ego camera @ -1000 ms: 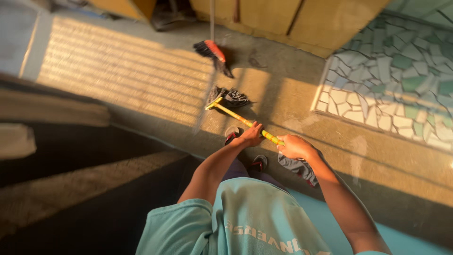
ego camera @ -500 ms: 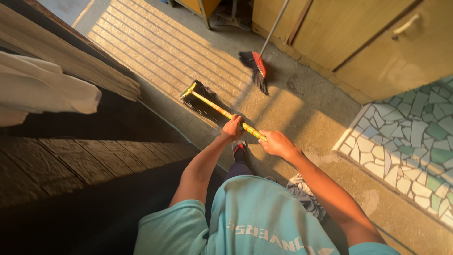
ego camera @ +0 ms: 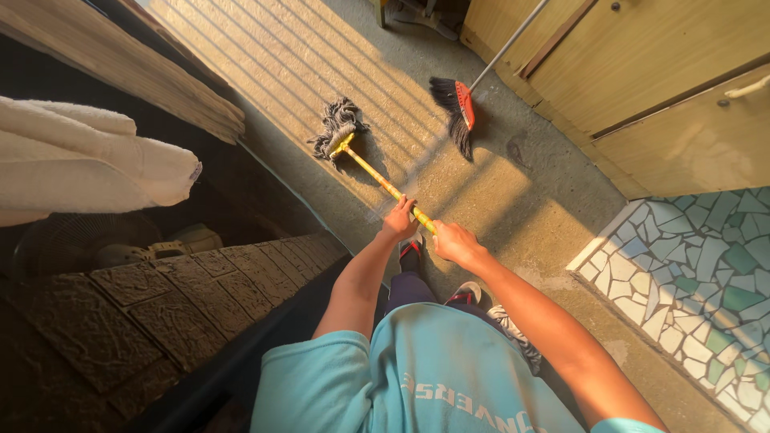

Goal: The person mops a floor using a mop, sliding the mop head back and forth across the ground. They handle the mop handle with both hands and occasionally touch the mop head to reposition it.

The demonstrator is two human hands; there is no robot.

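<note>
I hold a mop by its yellow handle (ego camera: 377,176) with both hands. My left hand (ego camera: 399,220) grips the handle further down the shaft. My right hand (ego camera: 451,240) grips the handle's near end, just behind the left. The grey string mop head (ego camera: 337,126) rests on the concrete floor (ego camera: 513,200) ahead of me, stretched away to the upper left. My feet in red-trimmed sandals (ego camera: 411,248) stand just below my hands.
A red broom with black bristles (ego camera: 457,108) leans by wooden cabinet doors (ego camera: 642,72) at the upper right. A mosaic tile surface (ego camera: 698,265) lies to the right. A dark stone ledge (ego camera: 160,313) and white towels (ego camera: 88,160) are on the left.
The mop head has been pushed farther forward and left across the sunlit floor. Both hands stayed on the handle, and the view has shifted.
</note>
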